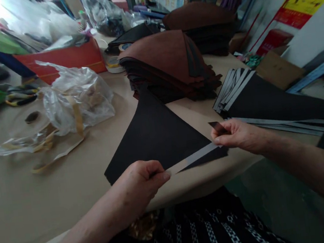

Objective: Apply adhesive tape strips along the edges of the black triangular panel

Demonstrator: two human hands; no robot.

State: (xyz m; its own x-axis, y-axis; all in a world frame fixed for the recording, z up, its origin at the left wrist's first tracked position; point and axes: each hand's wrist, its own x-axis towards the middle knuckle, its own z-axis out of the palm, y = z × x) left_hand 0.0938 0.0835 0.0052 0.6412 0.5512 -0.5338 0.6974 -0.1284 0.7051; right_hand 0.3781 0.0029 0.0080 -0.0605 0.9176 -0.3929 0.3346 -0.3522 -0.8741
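A black triangular sheet [157, 133] lies flat on the beige table [42, 197] in front of me. A pale grey strip [194, 157] runs along its near edge. My left hand [141, 182] pinches the left end of that strip, fingers closed. My right hand [235, 134] pinches the right end of the strip at the sheet's corner, where a small dark flap sticks up.
A stack of brown and black triangular pieces [172, 61] sits behind the sheet. More black pieces with grey strips [264, 98] lie at the right. A crumpled clear plastic bag [74, 96] with tan strips lies left, a red box [64, 58] behind it.
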